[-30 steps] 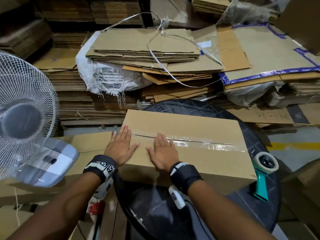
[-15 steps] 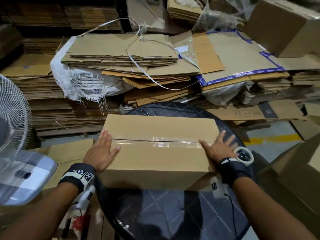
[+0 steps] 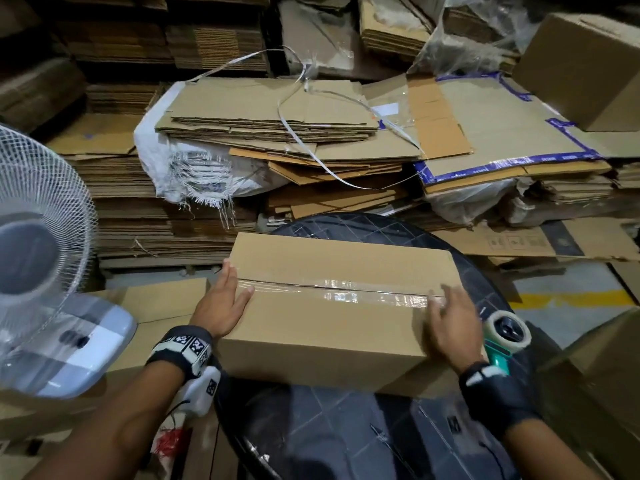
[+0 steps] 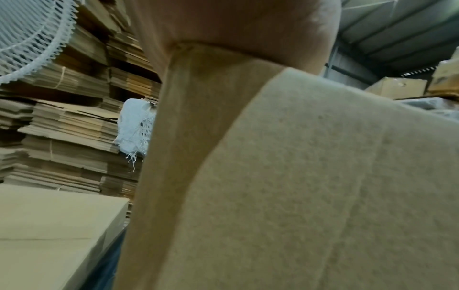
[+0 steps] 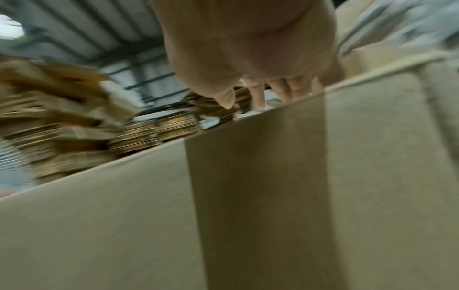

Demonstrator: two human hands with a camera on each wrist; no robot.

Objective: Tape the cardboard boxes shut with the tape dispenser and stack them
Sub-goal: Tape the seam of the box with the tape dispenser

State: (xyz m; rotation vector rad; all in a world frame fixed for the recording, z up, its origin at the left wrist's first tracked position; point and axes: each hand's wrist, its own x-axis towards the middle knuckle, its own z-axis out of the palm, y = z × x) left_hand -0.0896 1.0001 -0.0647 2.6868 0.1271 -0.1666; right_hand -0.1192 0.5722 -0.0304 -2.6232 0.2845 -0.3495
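Observation:
A brown cardboard box (image 3: 332, 327) lies on a round black table (image 3: 346, 441), its top seam covered by clear tape (image 3: 349, 294). My left hand (image 3: 221, 303) lies flat against the box's left end, thumb on the top, fingers straight. My right hand (image 3: 450, 327) rests on the box's right end with fingers spread over the top edge. In the left wrist view the palm (image 4: 248, 29) presses the box wall (image 4: 323, 186). The right wrist view shows straight fingers (image 5: 258, 96) over the box edge (image 5: 248, 186). A teal tape dispenser (image 3: 504, 341) lies on the table just right of my right hand.
A white fan (image 3: 38, 216) stands close at the left. Stacks of flattened cardboard (image 3: 263, 126) and a white sack (image 3: 194, 168) fill the back. An assembled box (image 3: 585, 64) sits at upper right, another box (image 3: 595, 382) at lower right, one more (image 3: 156, 306) at left.
My right hand slid from the middle of the taped seam to the box's right end. My left hand shifted to the left end. The view has panned slightly.

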